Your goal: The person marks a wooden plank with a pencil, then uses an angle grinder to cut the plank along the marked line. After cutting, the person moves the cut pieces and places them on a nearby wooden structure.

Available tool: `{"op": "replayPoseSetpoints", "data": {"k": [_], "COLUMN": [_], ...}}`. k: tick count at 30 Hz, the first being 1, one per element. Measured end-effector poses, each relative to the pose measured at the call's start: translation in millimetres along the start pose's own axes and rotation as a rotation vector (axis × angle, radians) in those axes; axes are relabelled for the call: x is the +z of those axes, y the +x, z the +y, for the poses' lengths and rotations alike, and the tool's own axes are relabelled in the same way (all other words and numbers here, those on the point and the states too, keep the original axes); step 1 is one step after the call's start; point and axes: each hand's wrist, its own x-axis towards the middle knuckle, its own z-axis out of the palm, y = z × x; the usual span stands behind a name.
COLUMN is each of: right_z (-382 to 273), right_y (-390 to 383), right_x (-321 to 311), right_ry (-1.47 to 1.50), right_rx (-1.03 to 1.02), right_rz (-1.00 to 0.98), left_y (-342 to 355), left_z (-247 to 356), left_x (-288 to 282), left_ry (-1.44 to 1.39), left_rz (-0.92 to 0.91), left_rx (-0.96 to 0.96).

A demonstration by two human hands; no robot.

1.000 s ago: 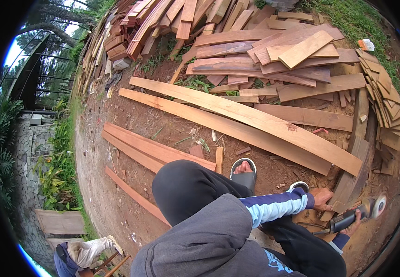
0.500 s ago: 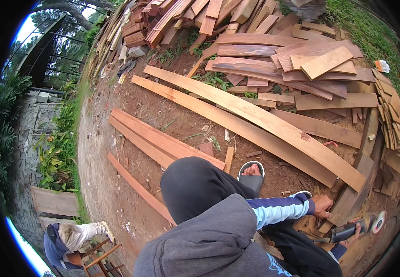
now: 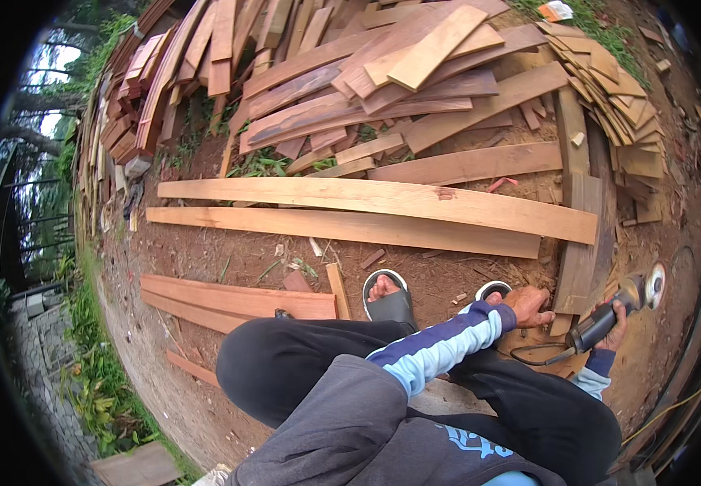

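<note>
My right hand (image 3: 614, 330) is wrapped round the dark body of an angle grinder (image 3: 592, 329). Its pale round disc (image 3: 655, 286) points up and away from me, touching no wood. A black cord (image 3: 538, 362) loops from the grinder's rear end. My left hand (image 3: 528, 307) has its fingers curled down beside the near end of a short brown board (image 3: 579, 267); whatever lies under the fingertips is hidden. A small light wood piece (image 3: 561, 325) shows just under that board's end. Two long pale planks (image 3: 366, 198) lie side by side beyond my feet.
Reddish boards (image 3: 237, 296) lie on the soil by my left knee. A large heap of loose planks (image 3: 383, 89) fills the far side, with stacked short offcuts (image 3: 609, 81) at the far right. My sandalled foot (image 3: 388, 296) rests on the ground. A yellow cable (image 3: 674, 405) runs at the right.
The view has turned to the right, so the planks appear swung round and the person at the lower left is out of view. Both hands stay near the board's end; the grinder remains in my right hand.
</note>
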Motion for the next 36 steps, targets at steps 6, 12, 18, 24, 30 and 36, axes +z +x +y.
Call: {"op": "replayPoseSetpoints", "data": {"k": [6, 12, 18, 24, 30, 36], "right_z": [-3, 1, -2, -15, -25, -23], "right_y": [0, -11, -15, 12, 54, 69], "right_x": [2, -2, 2, -7, -31, -50], "right_ry": [-0.035, -0.011, -0.001, -0.009, 0.046, 0.107], "right_rx": [-0.006, -0.052, 0.001, -0.046, -0.101, -0.069], "right_rz": [0.124, 0.198, 0.168, 0.212, 0.108, 0.138], "left_y": [12, 11, 9, 10, 14, 13], "left_z": [-7, -7, -6, -4, -10, -3], "left_x": [11, 23, 17, 10, 4, -7], "left_ry": [0.004, -0.001, -0.016, -0.005, -0.083, -0.089], "left_rz": [0.035, 0.006, -0.049, 0.013, 0.007, 0.042], "left_rx": [0.019, 0.016, -0.011, 0.023, -0.093, -0.078]}}
